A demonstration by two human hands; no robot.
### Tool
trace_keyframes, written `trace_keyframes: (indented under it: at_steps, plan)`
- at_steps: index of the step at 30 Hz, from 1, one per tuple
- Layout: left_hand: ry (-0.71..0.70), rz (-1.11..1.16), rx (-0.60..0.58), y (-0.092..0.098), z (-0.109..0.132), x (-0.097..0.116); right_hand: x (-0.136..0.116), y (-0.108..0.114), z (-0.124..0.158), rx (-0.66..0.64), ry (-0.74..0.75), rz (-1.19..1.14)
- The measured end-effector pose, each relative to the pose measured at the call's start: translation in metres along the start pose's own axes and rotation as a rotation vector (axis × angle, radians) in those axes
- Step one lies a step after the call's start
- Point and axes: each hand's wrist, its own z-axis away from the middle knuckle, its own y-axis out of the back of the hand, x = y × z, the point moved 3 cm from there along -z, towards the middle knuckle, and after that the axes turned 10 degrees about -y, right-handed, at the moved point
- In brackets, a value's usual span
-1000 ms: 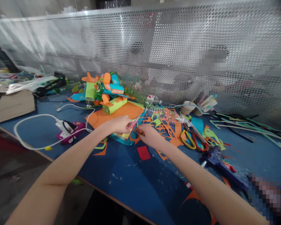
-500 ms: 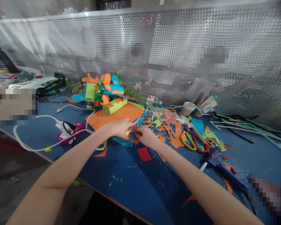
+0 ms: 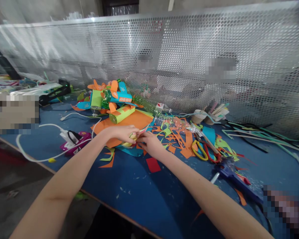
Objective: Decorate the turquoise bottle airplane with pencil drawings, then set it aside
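Over the front edge of the orange sheet, my left hand is closed around a pale yellow, roundish thing, perhaps a roll of tape. My right hand meets it from the right, fingers bent and pinched together; what they grip is too small to make out. A thin pinkish-white strip shows just above the fingers. Beneath the hands lies blue paper. A red square rests on the table in front of my right hand.
Bottle models wrapped in coloured paper stand behind the hands. To the right lie paper scraps, yellow-handled scissors, red-handled scissors and a blue glue gun. A purple power strip with white cable is left. A perforated metal screen borders the back.
My hands have drawn closer together, and the right one has shifted slightly left. More of the pale yellow thing shows under my left hand, and less of the strip is visible.
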Motion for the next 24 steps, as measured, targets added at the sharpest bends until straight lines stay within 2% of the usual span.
trace_keyframes:
  at_steps: [6, 12, 18, 24]
  plan:
    - [0.1, -0.055, 0.066, 0.001, -0.002, 0.012, -0.01, 0.011, -0.009, -0.025, 0.106, 0.013]
    - [0.171, -0.057, 0.115, -0.002, -0.003, 0.016, 0.002, 0.018, -0.015, -0.108, 0.147, -0.019]
    - [0.156, -0.088, 0.223, 0.008, -0.001, 0.013, 0.006, 0.036, -0.023, -0.136, 0.1, -0.071]
    - [0.204, -0.119, 0.196, 0.017, 0.001, 0.013, -0.002, 0.044, -0.023, -0.083, -0.021, -0.161]
